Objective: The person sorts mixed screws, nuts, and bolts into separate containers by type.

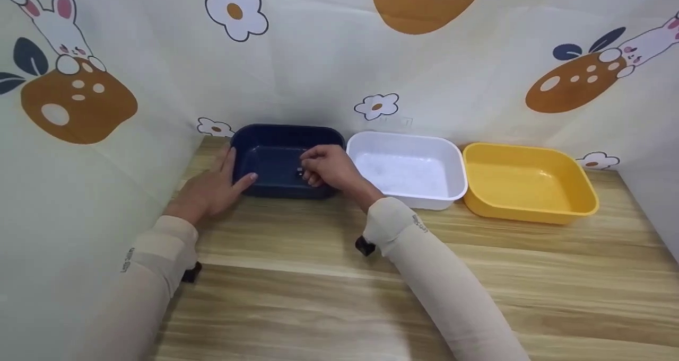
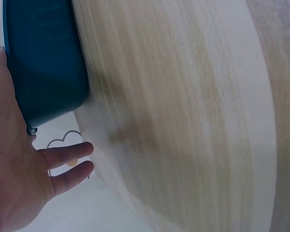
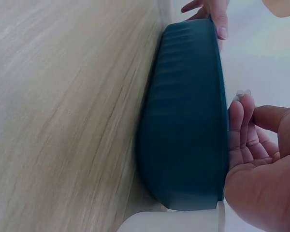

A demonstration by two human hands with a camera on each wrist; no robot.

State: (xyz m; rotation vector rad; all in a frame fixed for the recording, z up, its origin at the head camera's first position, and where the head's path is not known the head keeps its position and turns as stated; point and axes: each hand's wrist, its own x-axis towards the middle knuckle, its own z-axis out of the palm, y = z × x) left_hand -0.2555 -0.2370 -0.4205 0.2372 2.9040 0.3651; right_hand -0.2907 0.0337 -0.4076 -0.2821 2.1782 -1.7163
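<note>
A navy blue plastic bin [image 1: 273,191] stands at the left. My left hand [image 1: 209,188] rests on its left end, fingers straight along the outer wall and thumb across the front rim. Two spread fingers [image 2: 70,154] stand off the bin in the left wrist view. Over the bin's right half, my right hand [image 1: 329,167] has its fingers bent, with thumb and fingertips together. It pinches a small, shiny, clear piece [image 3: 242,94] that sticks out beyond the fingertips; I cannot tell its kind, as the fingers cover most of it.
A white bin [image 1: 406,194] sits right beside the navy one, and a yellow bin [image 1: 530,212] follows at the right. All three stand along the back of a wood-grain table [image 1: 297,297]. A printed cloth [image 1: 307,75] hangs behind them.
</note>
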